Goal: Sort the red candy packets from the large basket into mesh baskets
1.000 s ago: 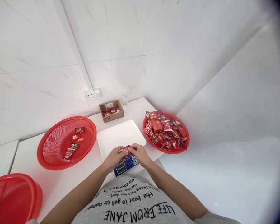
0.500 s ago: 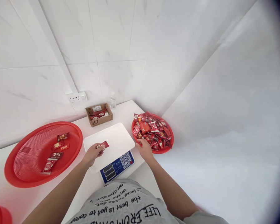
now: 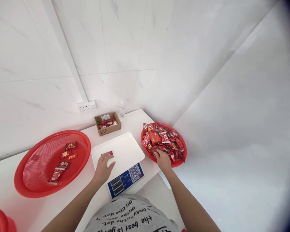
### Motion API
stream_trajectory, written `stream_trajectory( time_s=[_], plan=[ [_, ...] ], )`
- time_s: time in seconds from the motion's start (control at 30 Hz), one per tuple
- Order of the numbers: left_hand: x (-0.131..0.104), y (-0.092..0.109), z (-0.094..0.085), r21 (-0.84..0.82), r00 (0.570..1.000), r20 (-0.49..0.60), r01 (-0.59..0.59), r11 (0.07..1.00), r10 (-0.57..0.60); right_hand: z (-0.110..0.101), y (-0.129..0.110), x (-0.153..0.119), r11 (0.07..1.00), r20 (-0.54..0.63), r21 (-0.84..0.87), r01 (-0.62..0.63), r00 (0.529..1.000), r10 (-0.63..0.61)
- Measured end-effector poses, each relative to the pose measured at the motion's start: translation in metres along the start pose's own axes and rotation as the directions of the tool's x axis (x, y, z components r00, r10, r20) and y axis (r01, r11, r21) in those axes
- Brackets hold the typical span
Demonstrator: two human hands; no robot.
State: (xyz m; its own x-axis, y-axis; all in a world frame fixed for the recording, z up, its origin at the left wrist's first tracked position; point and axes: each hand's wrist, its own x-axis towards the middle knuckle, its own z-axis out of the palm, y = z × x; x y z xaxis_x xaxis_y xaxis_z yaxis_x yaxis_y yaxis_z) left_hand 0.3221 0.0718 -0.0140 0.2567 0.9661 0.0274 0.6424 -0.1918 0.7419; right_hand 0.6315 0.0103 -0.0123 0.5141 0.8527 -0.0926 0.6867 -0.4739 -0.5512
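Note:
My left hand (image 3: 103, 169) is over the left part of the white scale tray (image 3: 125, 146), its fingers apart. A small red packet (image 3: 109, 154) lies on the tray under its fingertips. My right hand (image 3: 163, 161) reaches into the front of the right red basket (image 3: 181, 165), which is heaped with red packets (image 3: 165, 137). Its fingertips touch the packets, and whether they grip one is hidden. Below the tray shows the blue panel (image 3: 125, 179) of the scale, with its keys and dark displays.
A large red mesh basket (image 3: 30, 170) with several packets stands on the left. Behind the scale are a small cardboard box (image 3: 112, 129) of packets and a clear bottle (image 3: 121, 110). A red container (image 3: 0, 222) is at the lower left. A wall closes off the back.
My left hand has let go of the red packet, which now lies on the tray. My right hand has moved from the basket's edge in among its packets. The view has shifted slightly.

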Motion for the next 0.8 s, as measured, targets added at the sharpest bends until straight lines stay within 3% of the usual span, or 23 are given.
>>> stream_trajectory(
  time_s=[0.07, 0.17, 0.23, 0.3, 0.37, 0.43, 0.63, 0.7, 0.8],
  plan=[
    [-0.007, 0.021, -0.003, -0.114, 0.994, 0.1, 0.05, 0.992, -0.039, -0.004, -0.017, -0.006, 0.977, -0.008, 0.215, 0.001, 1.0, 0.001],
    [-0.014, 0.055, -0.009, -0.313, 0.955, 0.281, 0.185, 0.932, -0.095, -0.005, -0.052, -0.023, 0.854, 0.198, 0.519, -0.023, 0.976, -0.093],
    [-0.016, 0.073, -0.012, -0.432, 0.921, 0.379, 0.266, 0.862, -0.094, -0.004, -0.075, -0.036, 0.795, 0.33, 0.606, -0.03, 0.919, -0.217],
    [-0.016, 0.084, -0.015, -0.515, 0.896, 0.437, 0.323, 0.794, -0.081, -0.005, -0.093, -0.049, 0.753, 0.382, 0.658, 0.032, 0.847, -0.369],
    [-0.016, 0.089, -0.018, -0.565, 0.89, 0.45, 0.352, 0.746, -0.079, -0.006, -0.104, -0.058, 0.717, 0.406, 0.69, 0.096, 0.769, -0.494],
    [-0.017, 0.089, -0.021, -0.606, 0.888, 0.452, 0.377, 0.701, -0.086, -0.008, -0.109, -0.062, 0.707, 0.443, 0.701, 0.09, 0.722, -0.531],
    [-0.022, 0.084, -0.024, -0.751, 0.875, 0.451, 0.478, 0.456, -0.175, -0.007, -0.109, -0.067, 0.761, 0.52, 0.643, -0.086, 0.778, -0.352],
    [-0.023, 0.083, -0.024, -0.756, 0.872, 0.454, 0.486, 0.438, -0.182, -0.006, -0.109, -0.069, 0.758, 0.52, 0.643, -0.11, 0.789, -0.327],
    [-0.022, 0.082, -0.022, -0.719, 0.873, 0.447, 0.481, 0.501, -0.197, -0.005, -0.11, -0.071, 0.74, 0.522, 0.66, -0.132, 0.789, -0.325]
  ],
)
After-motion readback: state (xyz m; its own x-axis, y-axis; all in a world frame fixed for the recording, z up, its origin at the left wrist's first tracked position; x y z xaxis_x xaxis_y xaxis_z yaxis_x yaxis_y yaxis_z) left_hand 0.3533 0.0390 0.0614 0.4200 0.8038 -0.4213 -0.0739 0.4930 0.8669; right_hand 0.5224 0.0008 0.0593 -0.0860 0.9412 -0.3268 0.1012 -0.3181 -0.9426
